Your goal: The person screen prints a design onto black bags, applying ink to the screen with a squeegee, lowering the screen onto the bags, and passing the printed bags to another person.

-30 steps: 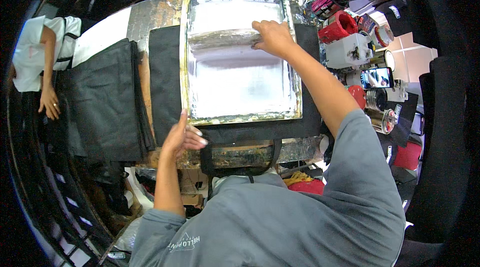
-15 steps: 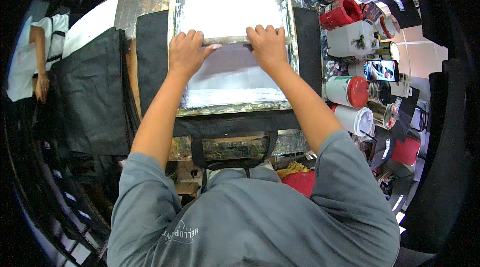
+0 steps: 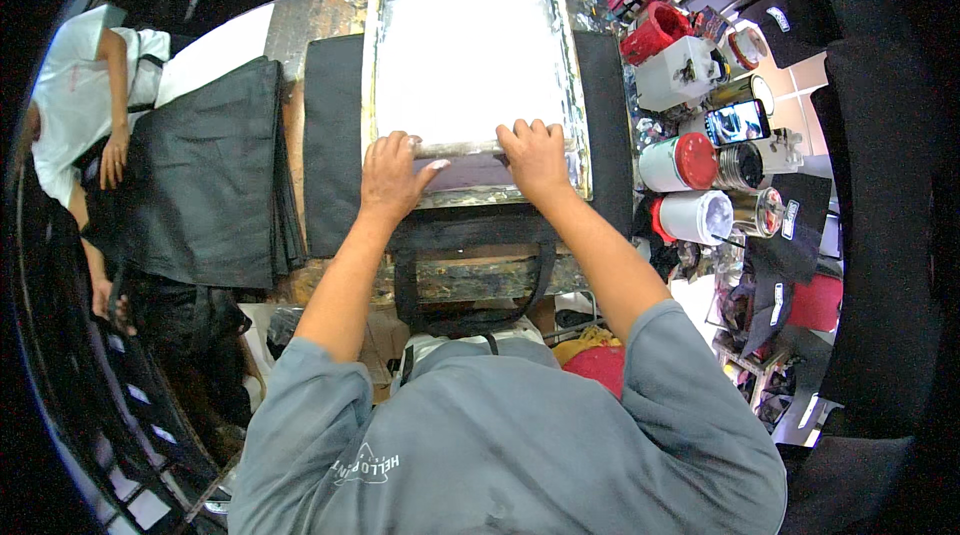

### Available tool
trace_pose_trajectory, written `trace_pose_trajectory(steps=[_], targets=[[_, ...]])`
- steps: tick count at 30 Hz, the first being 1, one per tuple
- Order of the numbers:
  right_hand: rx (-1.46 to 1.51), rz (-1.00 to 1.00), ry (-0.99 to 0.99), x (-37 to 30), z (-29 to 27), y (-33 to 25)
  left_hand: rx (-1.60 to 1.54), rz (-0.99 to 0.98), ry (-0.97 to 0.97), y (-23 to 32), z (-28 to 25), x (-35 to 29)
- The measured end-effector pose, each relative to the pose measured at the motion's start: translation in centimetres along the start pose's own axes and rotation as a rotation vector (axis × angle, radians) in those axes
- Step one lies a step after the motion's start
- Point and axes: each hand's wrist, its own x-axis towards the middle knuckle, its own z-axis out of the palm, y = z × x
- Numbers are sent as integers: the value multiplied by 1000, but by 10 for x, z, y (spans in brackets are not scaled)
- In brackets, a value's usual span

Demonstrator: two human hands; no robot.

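Observation:
My left hand (image 3: pixel 392 177) and my right hand (image 3: pixel 538 161) are closed around the two ends of a squeegee (image 3: pixel 462 148), which lies level across a screen-printing frame (image 3: pixel 371 75). The squeegee is near the frame's close end. White ink covers the mesh (image 3: pixel 465 60) beyond it, and a narrow greyish strip shows on my side. Under the frame lies a black fabric bag (image 3: pixel 334 150), its edges showing on both sides. Its loop handle (image 3: pixel 406 290) hangs over the table's near edge. My fingers hide the squeegee's ends.
A stack of black bags (image 3: pixel 215 170) lies at the left, with a co-worker's hand (image 3: pixel 114 157) beside it. Along the right stand a red can (image 3: pixel 655 33), a red-lidded tub (image 3: pixel 665 164), a white tub (image 3: pixel 690 217) and a lit phone (image 3: pixel 738 123).
Both hands have drawn the squeegee toward me, from mid-frame to near its close end. White now covers more of the mesh behind it. The view has shifted slightly.

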Motion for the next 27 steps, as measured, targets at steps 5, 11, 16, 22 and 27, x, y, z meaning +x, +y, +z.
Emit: trace_pose_trajectory(steps=[5,11,16,22,27], targets=[[99,31,-130,-28,-12,-14,114,-354,-61,-14,-25,-70],[88,24,22,-51,-9,-29,-8,-404,-41,-48,10,-112],[111,42,40,-24,-82,-25,-713,-581,277,-28,-19,-94],[-14,35,324,63,-169,6,-1017,-364,520,-8,-94,7],[-20,-33,457,124,-212,25,45,-747,41,-97,2,-88]])
